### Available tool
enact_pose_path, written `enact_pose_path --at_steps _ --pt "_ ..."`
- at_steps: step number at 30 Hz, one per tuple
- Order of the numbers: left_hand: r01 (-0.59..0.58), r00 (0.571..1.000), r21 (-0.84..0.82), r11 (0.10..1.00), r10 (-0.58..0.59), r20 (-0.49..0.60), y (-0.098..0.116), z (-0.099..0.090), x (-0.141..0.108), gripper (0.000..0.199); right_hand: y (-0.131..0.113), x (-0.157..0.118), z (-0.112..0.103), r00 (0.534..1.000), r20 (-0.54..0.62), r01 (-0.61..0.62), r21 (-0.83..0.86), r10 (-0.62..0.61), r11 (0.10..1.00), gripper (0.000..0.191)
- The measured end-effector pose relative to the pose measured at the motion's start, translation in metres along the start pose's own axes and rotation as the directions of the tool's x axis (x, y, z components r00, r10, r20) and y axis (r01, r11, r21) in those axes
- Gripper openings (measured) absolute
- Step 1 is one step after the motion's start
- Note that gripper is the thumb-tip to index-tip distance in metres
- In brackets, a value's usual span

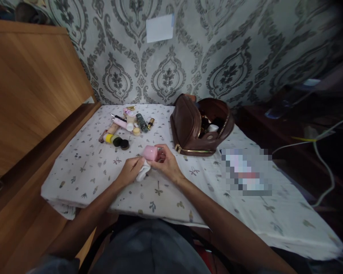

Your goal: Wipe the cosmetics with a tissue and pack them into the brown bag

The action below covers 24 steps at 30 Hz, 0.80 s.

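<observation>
A small pink jar (150, 153) is tilted between my hands, just over the front middle of the table. My right hand (169, 164) grips it from the right, thumb below and fingers round its end. In my left hand (130, 169) is a bunched white cloth (143, 172), its fingers closed and pressed against the jar's left side. Whether the jar has a lid on cannot be made out. Beyond my hands lie cosmetics, among them a yellow-banded tube (110, 138), a round black cap (124, 144), a pink tube (120, 122) and a dark green bottle (142, 122).
A brown cosmetic bag (188, 127) stands unzipped at the back right, with items inside. A blurred-out flat item (244, 171) lies on the right of the patterned tablecloth (88, 182). Wooden furniture (34, 87) borders the left; a white cable (327, 167) hangs at right.
</observation>
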<state>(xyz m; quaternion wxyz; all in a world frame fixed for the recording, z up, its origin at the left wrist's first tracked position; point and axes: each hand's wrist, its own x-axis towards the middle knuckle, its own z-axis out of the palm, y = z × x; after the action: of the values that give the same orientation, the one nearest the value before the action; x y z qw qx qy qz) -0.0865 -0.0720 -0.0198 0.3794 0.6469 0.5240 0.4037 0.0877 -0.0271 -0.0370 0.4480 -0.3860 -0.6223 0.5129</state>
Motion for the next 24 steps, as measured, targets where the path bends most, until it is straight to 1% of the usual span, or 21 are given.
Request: enact_pose_path --at_steps 3,6,8,10,12,13,15,17,19,21,23,24 --pt "0.022 0.996 -0.014 1.000 -0.023 -0.084 0.001 -0.003 0.000 0.047 0.000 -0.001 0.000 1.000 0.026 0.008 -0.036 -0.007 0.999 0.061" --pt "-0.001 0.983 -0.008 1.000 -0.001 -0.182 0.004 -0.005 -0.001 0.045 0.000 -0.002 0.001 0.994 0.104 -0.034 0.005 0.033 0.999 0.062" --pt "0.001 0.970 -0.015 1.000 -0.004 -0.243 0.006 -0.005 -0.002 0.044 0.000 -0.004 0.002 0.981 0.179 -0.093 0.091 0.076 0.991 0.065" --pt "0.009 0.952 -0.018 1.000 -0.014 -0.306 0.007 -0.005 -0.004 0.041 -0.001 -0.005 0.003 0.957 0.265 -0.177 0.212 0.118 0.961 0.071" --pt "0.001 0.937 0.036 0.999 0.011 -0.349 0.004 -0.005 -0.004 0.039 -0.002 -0.005 0.005 0.924 0.350 -0.270 0.317 0.152 0.909 0.079" --pt "-0.003 0.935 0.081 0.997 0.032 -0.353 0.002 -0.005 -0.004 0.039 -0.003 -0.005 0.005 0.915 0.374 -0.290 0.350 0.151 0.891 0.081" --pt "-0.042 0.939 0.188 0.981 0.103 -0.328 -0.004 -0.005 -0.003 0.038 -0.006 -0.004 0.004 0.926 0.355 -0.275 0.411 0.125 0.869 0.082" --pt "-0.104 0.940 0.297 0.949 0.191 -0.282 -0.010 -0.004 -0.001 0.037 -0.011 -0.005 0.000 0.953 0.288 -0.221 0.445 0.094 0.868 0.080" --pt "-0.168 0.938 0.397 0.902 0.269 -0.216 -0.013 -0.001 0.000 0.037 -0.020 -0.005 -0.009 0.974 0.220 -0.159 0.453 0.062 0.877 0.077" --pt "-0.225 0.933 0.467 0.855 0.327 -0.150 -0.013 0.002 0.000 0.037 -0.035 -0.004 -0.026 0.990 0.139 -0.067 0.439 0.007 0.896 0.074" --pt "-0.261 0.925 0.504 0.823 0.363 -0.114 -0.011 0.006 0.001 0.038 -0.055 0.000 -0.052 0.996 0.035 0.059 0.376 -0.078 0.925 0.069" --pt "-0.270 0.921 0.513 0.815 0.374 -0.109 -0.010 0.007 0.002 0.038 -0.066 0.004 -0.067 0.992 -0.017 0.122 0.312 -0.123 0.942 0.067"
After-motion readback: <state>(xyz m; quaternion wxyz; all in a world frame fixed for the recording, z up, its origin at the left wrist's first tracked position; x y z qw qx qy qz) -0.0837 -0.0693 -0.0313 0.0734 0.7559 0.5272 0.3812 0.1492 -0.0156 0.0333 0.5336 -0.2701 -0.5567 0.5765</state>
